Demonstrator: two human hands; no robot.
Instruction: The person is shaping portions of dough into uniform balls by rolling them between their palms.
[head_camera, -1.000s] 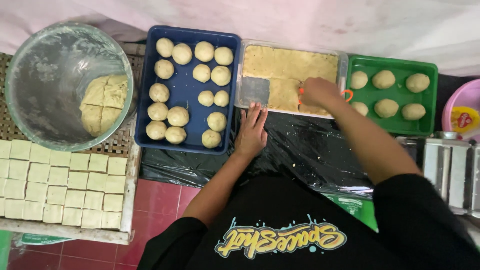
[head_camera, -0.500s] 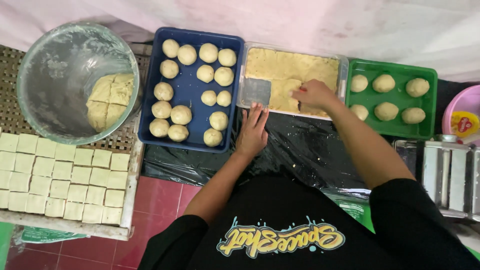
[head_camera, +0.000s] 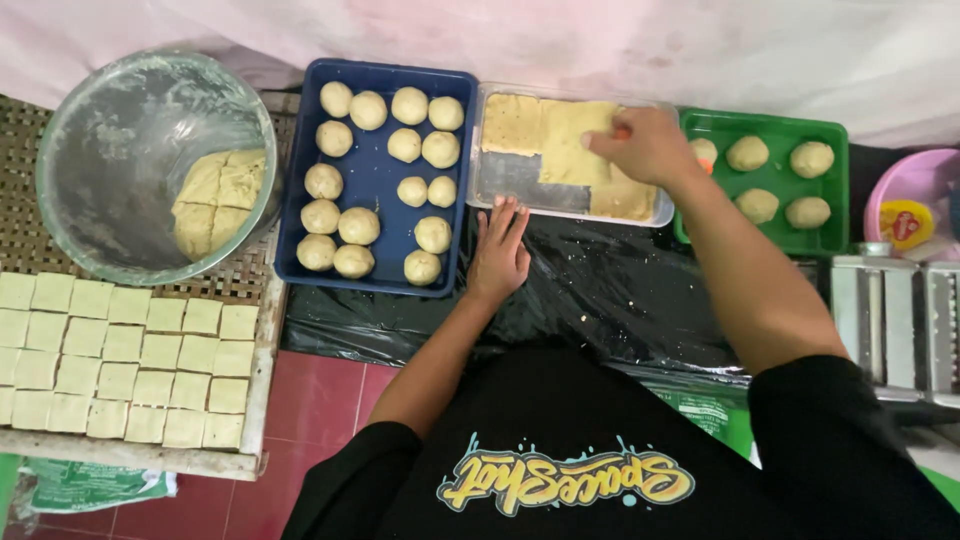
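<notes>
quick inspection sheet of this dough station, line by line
surface: black plastic sheet with pale crumbs
job's things: clear tray holding a partly cut dough slab; blue tray of dough balls; green tray with more balls
clutter: glass bowl with cut dough; rack of dough squares; pink tub; metal roller machine
grippers: left hand flat on the sheet by the clear tray; right hand pressed on the slab, something orange under its fingers
cables: nothing seen
surroundings: pale cloth backdrop, red floor tiles
</notes>
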